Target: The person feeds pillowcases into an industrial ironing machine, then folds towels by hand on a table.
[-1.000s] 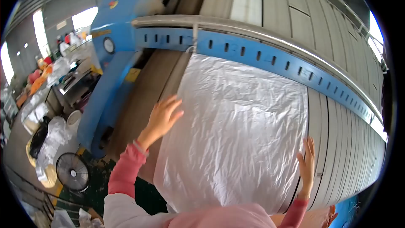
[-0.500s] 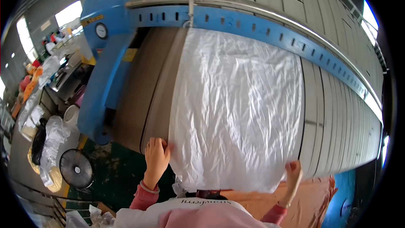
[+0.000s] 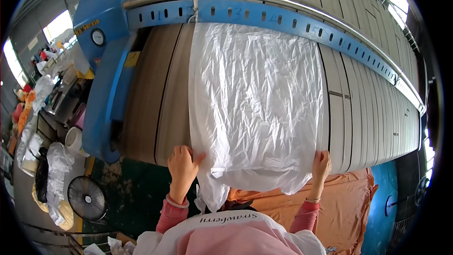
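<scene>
A thin, wrinkled white fabric sheet (image 3: pixel 259 99) lies over the slatted grey belt (image 3: pixel 146 94) of a blue machine. Its far end reaches the slotted blue bar (image 3: pixel 264 16). The near end droops over the belt's front edge and bunches at the left. My left hand (image 3: pixel 184 169) is at the sheet's near left edge, fingers curled and thumb against the fabric. At the opposite side, my right hand (image 3: pixel 322 165) has its fingers closed on the near right edge. Both hands are close to the rounded front of the belt.
A metal rail (image 3: pixel 283 0) runs along the blue bar. At the left stands the blue machine housing (image 3: pixel 106 89) with a gauge. A black fan (image 3: pixel 87 198) is on the floor at the lower left, near piled plastic. Orange cloth (image 3: pixel 339 203) spreads below the belt's front.
My view has shifted, and both hands sit higher in it. My right hand has moved away from me along the sheet's edge. The near end now hangs in folds, bunched at left.
</scene>
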Demonstrator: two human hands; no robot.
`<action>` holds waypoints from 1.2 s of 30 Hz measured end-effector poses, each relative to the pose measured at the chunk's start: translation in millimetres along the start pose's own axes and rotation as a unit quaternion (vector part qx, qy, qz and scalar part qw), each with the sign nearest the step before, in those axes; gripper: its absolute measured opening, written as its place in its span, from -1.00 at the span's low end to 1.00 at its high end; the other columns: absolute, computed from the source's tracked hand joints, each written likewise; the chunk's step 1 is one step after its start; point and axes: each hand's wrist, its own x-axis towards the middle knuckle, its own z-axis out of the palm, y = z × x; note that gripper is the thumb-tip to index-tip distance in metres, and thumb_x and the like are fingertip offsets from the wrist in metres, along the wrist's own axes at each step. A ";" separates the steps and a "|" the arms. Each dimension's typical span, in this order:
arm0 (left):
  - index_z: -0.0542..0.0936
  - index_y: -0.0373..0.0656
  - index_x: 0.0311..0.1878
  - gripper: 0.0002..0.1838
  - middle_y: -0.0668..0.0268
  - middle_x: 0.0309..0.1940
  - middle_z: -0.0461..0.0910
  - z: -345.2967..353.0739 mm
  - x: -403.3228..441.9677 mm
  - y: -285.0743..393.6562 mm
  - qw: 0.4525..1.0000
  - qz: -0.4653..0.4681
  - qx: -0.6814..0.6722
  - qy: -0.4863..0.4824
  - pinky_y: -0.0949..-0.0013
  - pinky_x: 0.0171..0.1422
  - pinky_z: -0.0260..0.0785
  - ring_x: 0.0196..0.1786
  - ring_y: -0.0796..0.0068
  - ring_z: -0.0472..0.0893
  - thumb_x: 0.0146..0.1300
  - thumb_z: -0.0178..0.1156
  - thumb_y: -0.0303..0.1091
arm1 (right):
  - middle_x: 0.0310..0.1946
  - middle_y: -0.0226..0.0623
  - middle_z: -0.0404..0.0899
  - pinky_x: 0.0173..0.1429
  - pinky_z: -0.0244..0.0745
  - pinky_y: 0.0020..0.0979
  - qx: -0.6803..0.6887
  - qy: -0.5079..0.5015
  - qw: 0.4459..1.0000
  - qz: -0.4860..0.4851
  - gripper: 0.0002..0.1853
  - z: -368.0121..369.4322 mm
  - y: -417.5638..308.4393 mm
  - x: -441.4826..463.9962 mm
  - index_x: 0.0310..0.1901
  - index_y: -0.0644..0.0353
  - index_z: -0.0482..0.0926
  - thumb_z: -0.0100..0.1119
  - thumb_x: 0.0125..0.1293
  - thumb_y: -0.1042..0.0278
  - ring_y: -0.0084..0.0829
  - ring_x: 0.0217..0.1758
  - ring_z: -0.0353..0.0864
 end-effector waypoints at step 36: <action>0.40 0.04 0.30 -0.51 0.21 -0.13 0.62 -37.2 -156.1 -58.7 0.963 -0.155 -0.130 0.179 0.22 -0.25 0.50 -0.24 0.18 0.63 0.28 0.13 -0.32 | -0.41 -0.22 0.55 -0.19 0.51 -0.44 0.252 -0.213 0.940 0.087 -0.73 139.3 120.9 -140.6 -0.18 0.39 0.55 0.13 0.36 0.28 -0.42 -0.32 0.54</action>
